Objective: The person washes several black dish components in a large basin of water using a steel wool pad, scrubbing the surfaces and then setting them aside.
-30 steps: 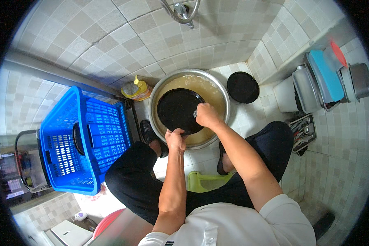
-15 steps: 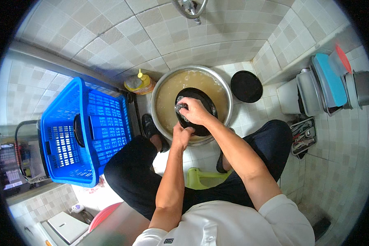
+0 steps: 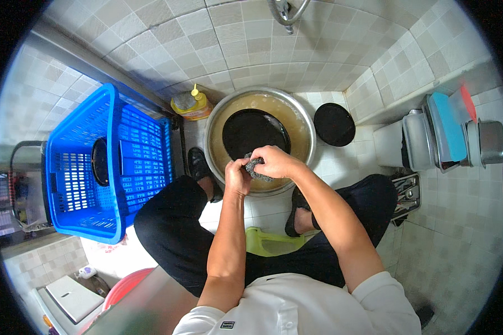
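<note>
Head view, looking down on a person crouched over a tiled floor. The left hand and right hand meet above the near rim of a round steel basin of brownish water, both closed on a grey metal scouring pad held between them. A round black plate lies in the basin, just beyond the hands. A second black round plate rests on the floor just right of the basin; a yellow detergent bottle stands at its left, beside a blue plastic crate.
</note>
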`<state>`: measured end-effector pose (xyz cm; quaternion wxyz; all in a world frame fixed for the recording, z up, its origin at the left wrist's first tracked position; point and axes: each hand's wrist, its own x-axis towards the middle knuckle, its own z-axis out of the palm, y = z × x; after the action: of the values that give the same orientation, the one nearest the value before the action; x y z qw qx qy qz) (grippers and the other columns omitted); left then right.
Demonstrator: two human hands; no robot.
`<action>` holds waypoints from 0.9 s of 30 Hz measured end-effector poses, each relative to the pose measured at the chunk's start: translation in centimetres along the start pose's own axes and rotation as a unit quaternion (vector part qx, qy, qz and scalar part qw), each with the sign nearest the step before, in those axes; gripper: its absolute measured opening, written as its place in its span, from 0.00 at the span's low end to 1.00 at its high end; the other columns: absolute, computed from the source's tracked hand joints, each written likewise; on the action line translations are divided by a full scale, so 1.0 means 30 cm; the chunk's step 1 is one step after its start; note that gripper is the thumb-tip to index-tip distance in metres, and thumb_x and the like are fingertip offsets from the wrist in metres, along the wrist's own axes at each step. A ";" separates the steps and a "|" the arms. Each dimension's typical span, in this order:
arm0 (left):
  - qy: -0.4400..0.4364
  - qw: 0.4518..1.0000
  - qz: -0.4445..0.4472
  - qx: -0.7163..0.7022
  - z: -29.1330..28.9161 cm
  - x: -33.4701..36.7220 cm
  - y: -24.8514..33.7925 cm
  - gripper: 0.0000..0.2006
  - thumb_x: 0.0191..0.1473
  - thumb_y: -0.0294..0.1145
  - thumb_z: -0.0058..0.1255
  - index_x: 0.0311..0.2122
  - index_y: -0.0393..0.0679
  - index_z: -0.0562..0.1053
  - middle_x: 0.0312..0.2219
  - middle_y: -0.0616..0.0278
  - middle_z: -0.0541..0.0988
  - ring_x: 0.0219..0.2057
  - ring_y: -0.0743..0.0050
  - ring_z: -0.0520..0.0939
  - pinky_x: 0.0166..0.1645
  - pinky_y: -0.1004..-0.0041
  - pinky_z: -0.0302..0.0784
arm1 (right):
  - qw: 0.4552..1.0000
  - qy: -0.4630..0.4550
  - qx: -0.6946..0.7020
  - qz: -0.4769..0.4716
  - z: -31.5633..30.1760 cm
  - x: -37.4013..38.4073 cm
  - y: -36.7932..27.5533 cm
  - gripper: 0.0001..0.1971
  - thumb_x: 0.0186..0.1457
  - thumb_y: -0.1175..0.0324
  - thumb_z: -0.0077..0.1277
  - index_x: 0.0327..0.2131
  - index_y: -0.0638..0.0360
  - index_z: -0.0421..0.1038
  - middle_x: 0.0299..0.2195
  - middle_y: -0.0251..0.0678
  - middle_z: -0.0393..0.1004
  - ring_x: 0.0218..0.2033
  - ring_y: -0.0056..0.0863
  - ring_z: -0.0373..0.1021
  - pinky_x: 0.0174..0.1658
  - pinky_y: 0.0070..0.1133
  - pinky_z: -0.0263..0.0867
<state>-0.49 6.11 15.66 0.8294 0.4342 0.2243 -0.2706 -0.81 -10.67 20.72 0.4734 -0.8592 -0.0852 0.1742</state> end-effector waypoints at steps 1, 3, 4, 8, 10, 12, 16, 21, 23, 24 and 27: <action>0.007 0.999 0.019 0.025 0.005 0.000 -0.008 0.06 0.47 0.30 0.50 0.28 0.39 0.75 0.25 0.59 0.78 0.22 0.71 0.77 0.25 0.68 0.69 | 1.000 0.006 -0.014 0.003 0.001 -0.012 0.000 0.15 0.44 0.71 0.55 0.38 0.65 0.77 0.35 0.52 0.78 0.38 0.46 0.76 0.42 0.32 0.70; 0.010 1.000 0.015 -0.002 0.010 -0.007 -0.023 0.09 0.43 0.16 0.47 0.32 0.39 0.73 0.27 0.60 0.78 0.25 0.65 0.79 0.27 0.67 0.74 | 0.997 0.029 -0.067 0.019 0.001 -0.042 0.009 0.12 0.45 0.72 0.53 0.36 0.66 0.76 0.34 0.53 0.77 0.39 0.50 0.75 0.43 0.36 0.70; 0.015 0.999 0.023 -0.017 0.011 0.001 -0.033 0.09 0.42 0.16 0.46 0.31 0.38 0.73 0.27 0.60 0.78 0.25 0.65 0.78 0.27 0.67 0.73 | 0.994 0.040 -0.101 0.020 -0.002 -0.048 0.016 0.12 0.45 0.72 0.52 0.35 0.67 0.75 0.34 0.53 0.77 0.39 0.50 0.74 0.43 0.37 0.70; 0.011 0.999 0.024 -0.025 0.010 -0.001 -0.072 0.14 0.40 0.13 0.44 0.35 0.38 0.72 0.29 0.59 0.77 0.25 0.65 0.77 0.28 0.66 0.73 | 0.976 0.075 -0.202 0.041 -0.039 -0.092 0.055 0.09 0.47 0.77 0.50 0.34 0.69 0.73 0.37 0.55 0.75 0.42 0.54 0.73 0.46 0.41 0.69; 0.023 0.999 0.004 -0.030 0.038 -0.021 -0.076 0.16 0.39 0.12 0.43 0.36 0.38 0.73 0.30 0.60 0.78 0.27 0.64 0.78 0.30 0.66 0.74 | 0.957 0.067 -0.275 0.067 -0.075 -0.106 0.053 0.10 0.46 0.81 0.47 0.36 0.70 0.71 0.39 0.57 0.73 0.43 0.55 0.72 0.47 0.40 0.69; 0.018 0.998 0.000 -0.063 0.102 -0.065 -0.070 0.17 0.39 0.11 0.43 0.36 0.38 0.74 0.30 0.60 0.78 0.27 0.63 0.79 0.31 0.65 0.76 | 0.944 0.096 -0.312 0.054 -0.147 -0.120 0.093 0.10 0.46 0.83 0.46 0.35 0.71 0.70 0.38 0.57 0.73 0.43 0.55 0.72 0.47 0.40 0.69; -0.019 0.999 -0.023 -0.045 0.096 -0.082 -0.097 0.17 0.38 0.10 0.43 0.35 0.39 0.74 0.30 0.61 0.78 0.28 0.64 0.79 0.33 0.64 0.77 | 0.923 0.138 -0.358 0.042 -0.247 -0.095 0.114 0.12 0.47 0.82 0.48 0.38 0.68 0.70 0.39 0.52 0.73 0.43 0.50 0.72 0.48 0.37 0.70; -0.066 0.996 -0.058 -0.018 0.099 -0.083 -0.157 0.15 0.38 0.11 0.45 0.32 0.40 0.73 0.27 0.62 0.78 0.26 0.67 0.79 0.30 0.68 0.76 | 0.920 0.222 -0.317 -0.068 -0.235 -0.026 0.117 0.09 0.51 0.79 0.45 0.37 0.67 0.71 0.38 0.51 0.71 0.41 0.50 0.69 0.47 0.38 0.68; -0.079 0.995 -0.061 -0.031 0.089 -0.074 -0.176 0.13 0.38 0.11 0.45 0.30 0.41 0.73 0.25 0.63 0.78 0.24 0.70 0.78 0.29 0.69 0.76 | 0.934 0.178 -0.275 -0.143 -0.137 -0.017 0.075 0.07 0.48 0.78 0.46 0.33 0.67 0.70 0.37 0.53 0.70 0.41 0.51 0.69 0.46 0.40 0.67; -0.071 0.994 -0.071 -0.039 0.091 -0.080 -0.172 0.14 0.38 0.11 0.45 0.31 0.41 0.73 0.25 0.64 0.78 0.24 0.70 0.78 0.29 0.69 0.76 | 0.947 0.129 -0.255 -0.145 -0.085 -0.038 0.051 0.07 0.48 0.78 0.46 0.33 0.67 0.70 0.37 0.53 0.70 0.41 0.51 0.69 0.46 0.40 0.67; -0.059 0.995 -0.074 -0.039 0.112 -0.102 -0.155 0.15 0.39 0.12 0.44 0.34 0.40 0.74 0.26 0.63 0.78 0.26 0.69 0.79 0.28 0.68 0.76 | 0.960 0.100 -0.224 -0.135 -0.050 -0.096 0.041 0.08 0.48 0.78 0.46 0.33 0.67 0.71 0.37 0.52 0.71 0.42 0.51 0.69 0.46 0.39 0.68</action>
<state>-5.33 1.86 16.49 0.8352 0.3668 0.2166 -0.3477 -2.93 -13.39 21.04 0.2939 -0.9370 -0.1889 -0.0019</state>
